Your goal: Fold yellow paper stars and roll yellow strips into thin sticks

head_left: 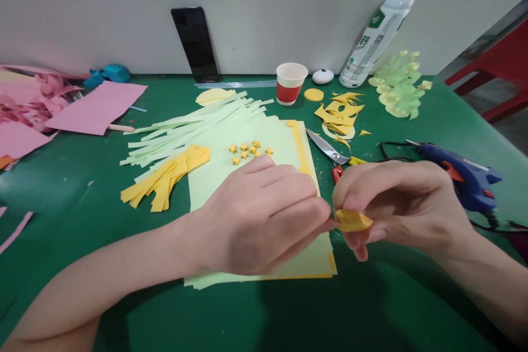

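Curled left hand [264, 220], its grip hidden, meets folded yellow paper [353, 221] just right of the pale-green paper stack [280, 143]; the right hand [400, 209] pinches it, thumb against fingers. Probably light and easily creased, it suits gentle edge holds.

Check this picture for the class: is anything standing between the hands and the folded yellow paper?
Nothing visible is. The right hand pinches the folded yellow paper directly, and the left hand is right at its left end. The scissors and glue gun lie beyond, not between.
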